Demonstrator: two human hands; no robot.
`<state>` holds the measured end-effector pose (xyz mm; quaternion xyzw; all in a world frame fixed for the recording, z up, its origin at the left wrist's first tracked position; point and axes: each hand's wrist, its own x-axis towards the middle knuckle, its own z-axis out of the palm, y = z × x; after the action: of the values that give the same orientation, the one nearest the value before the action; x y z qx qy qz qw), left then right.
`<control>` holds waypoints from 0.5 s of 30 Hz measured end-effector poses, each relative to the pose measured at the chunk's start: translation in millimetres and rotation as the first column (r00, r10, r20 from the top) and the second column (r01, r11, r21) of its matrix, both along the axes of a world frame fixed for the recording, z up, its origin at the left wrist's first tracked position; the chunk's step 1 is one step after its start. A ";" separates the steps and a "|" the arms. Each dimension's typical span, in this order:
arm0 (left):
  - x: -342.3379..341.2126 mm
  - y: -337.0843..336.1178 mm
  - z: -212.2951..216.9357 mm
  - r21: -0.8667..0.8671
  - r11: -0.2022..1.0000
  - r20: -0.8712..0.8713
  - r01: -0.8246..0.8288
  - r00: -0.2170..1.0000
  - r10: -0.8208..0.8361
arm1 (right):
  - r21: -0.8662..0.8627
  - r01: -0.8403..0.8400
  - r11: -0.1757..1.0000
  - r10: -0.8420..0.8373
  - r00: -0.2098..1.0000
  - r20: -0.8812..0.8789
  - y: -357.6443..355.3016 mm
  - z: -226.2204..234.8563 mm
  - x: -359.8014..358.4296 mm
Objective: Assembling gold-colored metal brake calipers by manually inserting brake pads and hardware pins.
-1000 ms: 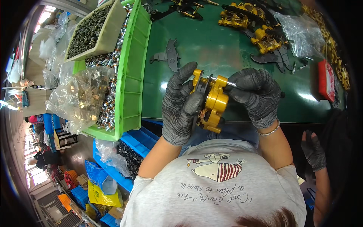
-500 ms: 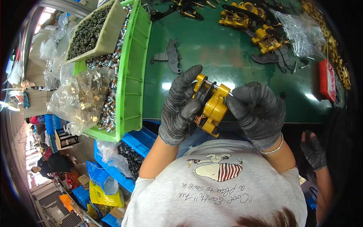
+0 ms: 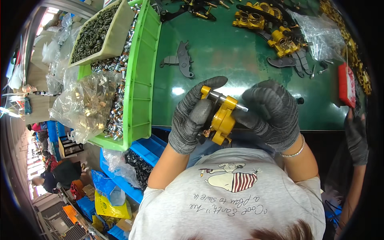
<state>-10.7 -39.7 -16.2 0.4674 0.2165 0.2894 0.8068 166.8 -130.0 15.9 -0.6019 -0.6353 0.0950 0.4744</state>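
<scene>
My left hand [image 3: 190, 116], in a dark grey knitted glove, grips a gold brake caliper [image 3: 222, 122] by its left side, above my lap. A silver pin [image 3: 241, 107] passes through the caliper's upper part, its tip sticking out to the right. Dark plates, probably brake pads, show partly between the caliper and my left fingers. Beside the pin's tip is my right hand [image 3: 274, 114], gloved too, its thumb and fingers curved and apart with the tip between them. Whether the right thumb touches the caliper is hard to tell.
Dark brake pads [image 3: 184, 60] lie on the green table [image 3: 224, 52]. Gold calipers [image 3: 284, 42] and a clear plastic bag [image 3: 320, 32] sit at the far right. A green crate [image 3: 140, 80] of metal parts stands left. Another person's gloved hand [image 3: 357, 138] is near a red box [image 3: 346, 85].
My right fingers have come off the pin and spread, baring its tip. The caliper has shifted slightly down and left. The other person's hand has moved up toward the red box.
</scene>
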 end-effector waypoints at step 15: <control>30.7 7.5 23.1 0.278 0.956 -0.254 0.098 0.967 -0.025 | -0.487 -0.315 0.814 -0.164 0.681 -0.713 1.5 -2.8 13.7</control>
<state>20.0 -32.2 7.0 0.6189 0.2563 0.2316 0.7054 180.6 -128.6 13.2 -0.5988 -0.3595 0.5333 0.4773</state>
